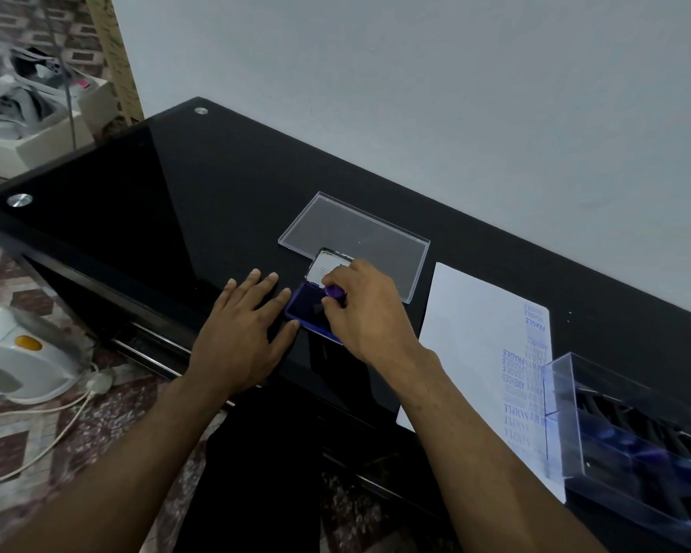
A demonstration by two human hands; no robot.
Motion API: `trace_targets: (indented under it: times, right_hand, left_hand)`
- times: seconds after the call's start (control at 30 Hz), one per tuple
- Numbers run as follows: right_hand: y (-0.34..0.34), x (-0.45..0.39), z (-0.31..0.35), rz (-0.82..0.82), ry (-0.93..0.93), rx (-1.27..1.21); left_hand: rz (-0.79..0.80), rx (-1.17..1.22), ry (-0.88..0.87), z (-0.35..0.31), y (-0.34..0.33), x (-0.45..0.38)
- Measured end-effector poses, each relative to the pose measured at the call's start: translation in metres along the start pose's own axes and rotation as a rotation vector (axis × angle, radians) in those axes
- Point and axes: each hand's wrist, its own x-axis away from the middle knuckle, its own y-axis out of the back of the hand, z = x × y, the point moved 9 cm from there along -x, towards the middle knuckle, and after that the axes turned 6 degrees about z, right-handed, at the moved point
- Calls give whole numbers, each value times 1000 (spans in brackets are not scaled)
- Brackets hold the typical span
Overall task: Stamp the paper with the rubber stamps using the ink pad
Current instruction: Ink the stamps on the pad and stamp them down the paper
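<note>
A blue ink pad [302,309] lies open on the black glass table [156,201], its lid [324,267] raised behind it. My right hand [366,309] grips a purple-handled rubber stamp [334,292] and holds its dark base down on the pad. My left hand [244,333] lies flat on the table with fingers spread, its fingertips touching the pad's left edge. To the right lies a white paper [467,333] with several blue stamped words along its right side.
A clear plastic lid [356,233] lies flat behind the ink pad. A clear box [631,437] holding more stamps sits on the paper's right end. The wall is close behind the table. An iron and its cord lie on the floor at left.
</note>
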Motion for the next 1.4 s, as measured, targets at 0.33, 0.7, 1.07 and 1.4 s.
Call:
trace_targets:
  times: [0.33,0.7,1.07,1.4]
  right_hand:
    - [-5,-3,-3,-4,-20,-7]
    - [0,-2,0,15,-16,-18]
    - [2,1,-2,-5,1,-48]
    - [1,0,-2,-17,2,-37]
  left_hand:
    - [4,-2,4,2,-2,0]
    - [-1,-7,11,2,-3,0]
    - [-10,-6,9,2,-2,0]
    - [-10,3,14,2,-3,0]
